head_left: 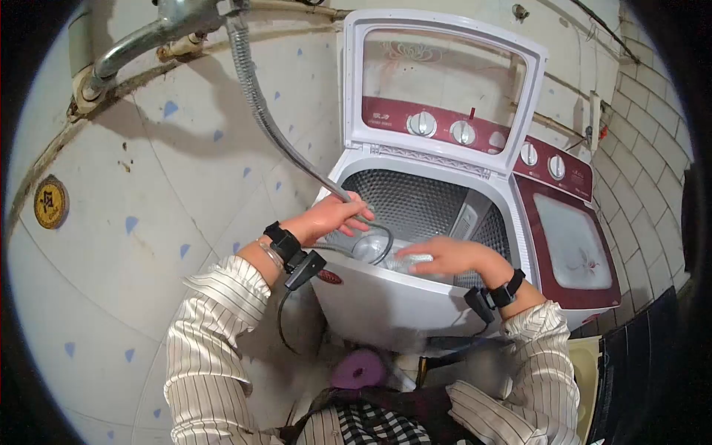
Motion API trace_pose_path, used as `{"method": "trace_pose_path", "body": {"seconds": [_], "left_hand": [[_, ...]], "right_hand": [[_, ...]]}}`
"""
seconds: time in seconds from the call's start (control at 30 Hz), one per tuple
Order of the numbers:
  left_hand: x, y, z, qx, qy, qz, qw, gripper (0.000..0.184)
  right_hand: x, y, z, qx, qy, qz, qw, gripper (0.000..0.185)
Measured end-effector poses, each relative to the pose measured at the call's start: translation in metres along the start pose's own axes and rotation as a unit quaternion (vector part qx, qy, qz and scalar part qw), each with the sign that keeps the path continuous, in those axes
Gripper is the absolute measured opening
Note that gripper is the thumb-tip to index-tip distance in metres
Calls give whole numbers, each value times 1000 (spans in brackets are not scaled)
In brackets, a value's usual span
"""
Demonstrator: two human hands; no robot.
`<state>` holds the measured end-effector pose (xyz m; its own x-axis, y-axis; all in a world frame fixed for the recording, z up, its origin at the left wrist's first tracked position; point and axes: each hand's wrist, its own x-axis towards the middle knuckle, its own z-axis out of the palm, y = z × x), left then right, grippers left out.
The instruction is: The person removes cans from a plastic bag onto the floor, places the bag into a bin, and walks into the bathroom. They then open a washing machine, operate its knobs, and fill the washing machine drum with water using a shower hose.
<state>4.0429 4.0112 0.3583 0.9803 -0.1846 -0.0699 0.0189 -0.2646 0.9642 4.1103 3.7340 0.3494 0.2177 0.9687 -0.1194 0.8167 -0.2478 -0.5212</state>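
Note:
My left hand [341, 216] is closed around a flexible grey hose [278, 144] at the left rim of the washing machine [400, 293]. Beyond my fingers the hose bends in a loop over the near-left part of the open tub [415, 196]. Something clear and shiny shows inside that loop; I cannot tell whether it is water or plastic. My right hand [449, 256] is over the near side of the tub, slightly blurred, with its fingers stretched to the left and nothing visible in them. Both wrists carry black straps with small devices.
The tub's clear lid [445, 74] stands raised at the back. On the right, the machine's second lid [571, 241] is down, beside control knobs [543, 161]. A metal tap [141, 44] juts from the tiled wall at upper left. Below lies a purple round object [360, 368].

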Motion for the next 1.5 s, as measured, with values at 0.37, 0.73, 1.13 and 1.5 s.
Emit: {"method": "trace_pose_path", "body": {"seconds": [0.37,0.73,1.13,1.5], "left_hand": [[-41,-75,15,117,146,164,969,25],[-39,-89,11,25,223,36,974,17],[15,-102,8,178,181,-19,967,15],[-36,-89,35,269,361,158,879,43]], "right_hand": [[96,7,32,26,123,-92,988,80],[151,111,14,4,-155,53,987,57],[24,102,-74,91,67,85,990,53],[-60,34,-61,0,118,106,987,50]]}}
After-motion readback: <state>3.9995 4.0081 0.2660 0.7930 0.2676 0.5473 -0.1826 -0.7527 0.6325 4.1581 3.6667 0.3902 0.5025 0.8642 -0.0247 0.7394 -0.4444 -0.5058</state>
